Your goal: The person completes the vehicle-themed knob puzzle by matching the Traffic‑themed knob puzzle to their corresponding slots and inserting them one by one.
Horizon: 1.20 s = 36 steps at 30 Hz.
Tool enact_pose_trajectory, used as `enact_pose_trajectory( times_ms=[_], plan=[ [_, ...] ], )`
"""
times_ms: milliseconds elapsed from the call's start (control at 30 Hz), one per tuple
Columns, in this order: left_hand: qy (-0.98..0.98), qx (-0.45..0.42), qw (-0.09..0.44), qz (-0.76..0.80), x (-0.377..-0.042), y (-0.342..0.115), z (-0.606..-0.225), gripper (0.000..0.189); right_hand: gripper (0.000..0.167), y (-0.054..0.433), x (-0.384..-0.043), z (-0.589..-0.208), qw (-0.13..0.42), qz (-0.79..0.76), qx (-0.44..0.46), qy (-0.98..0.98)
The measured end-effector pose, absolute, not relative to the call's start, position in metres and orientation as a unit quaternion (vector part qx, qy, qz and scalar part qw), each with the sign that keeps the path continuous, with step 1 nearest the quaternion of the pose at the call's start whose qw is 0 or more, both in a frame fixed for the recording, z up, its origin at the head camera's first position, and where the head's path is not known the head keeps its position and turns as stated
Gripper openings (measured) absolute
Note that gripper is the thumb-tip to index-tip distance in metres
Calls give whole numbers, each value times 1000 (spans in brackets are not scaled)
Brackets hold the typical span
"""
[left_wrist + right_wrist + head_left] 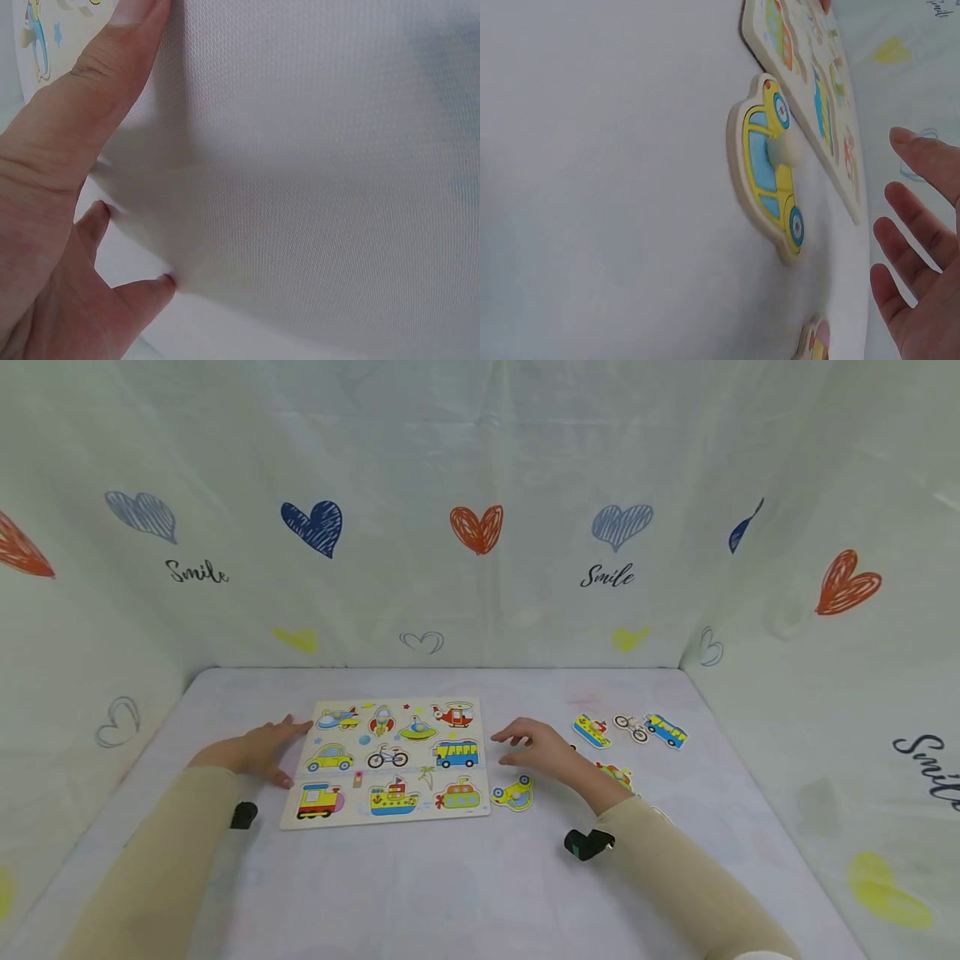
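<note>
A wooden puzzle board (352, 822) with vehicle pictures lies on the table, shown in the head view. My left hand (264, 750) rests at its left edge, fingers spread, thumb and fingertips right by the board; in the left wrist view the thumb (97, 90) reaches past the board's corner. My right hand (542, 746) hovers just right of the board, fingers loosely bent, holding nothing. Below it lies a yellow car piece (513, 793), upside down beside the board's lower right corner. The right wrist view shows the car piece's round wooden knob (784, 150).
Further right lie a ship piece (592, 731), a bicycle piece (632, 727) and a blue bus piece (665, 732). Another colourful piece (617, 774) is partly hidden behind the right forearm. A curtain (480, 602) with printed hearts hangs behind the table.
</note>
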State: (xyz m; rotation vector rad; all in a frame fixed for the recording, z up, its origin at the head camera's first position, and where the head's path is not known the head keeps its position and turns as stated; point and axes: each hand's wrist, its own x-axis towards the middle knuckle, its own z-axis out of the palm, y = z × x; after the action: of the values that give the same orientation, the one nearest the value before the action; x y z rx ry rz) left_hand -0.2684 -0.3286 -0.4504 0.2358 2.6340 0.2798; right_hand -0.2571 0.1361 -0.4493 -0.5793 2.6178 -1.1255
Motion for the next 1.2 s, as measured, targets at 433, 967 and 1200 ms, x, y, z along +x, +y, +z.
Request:
enact_pose_trajectory(
  times_ms=[433, 967, 1200],
  plan=[
    [962, 102, 234, 100, -269, -329, -448, 113, 33, 215, -228, -452, 80, -398, -182, 896],
    [962, 98, 231, 105, -268, -329, -448, 112, 34, 274, -204, -455, 76, -378, -131, 913],
    [962, 98, 232, 102, -267, -328, -447, 112, 35, 292, -193, -458, 76, -373, -115, 918]
  ],
)
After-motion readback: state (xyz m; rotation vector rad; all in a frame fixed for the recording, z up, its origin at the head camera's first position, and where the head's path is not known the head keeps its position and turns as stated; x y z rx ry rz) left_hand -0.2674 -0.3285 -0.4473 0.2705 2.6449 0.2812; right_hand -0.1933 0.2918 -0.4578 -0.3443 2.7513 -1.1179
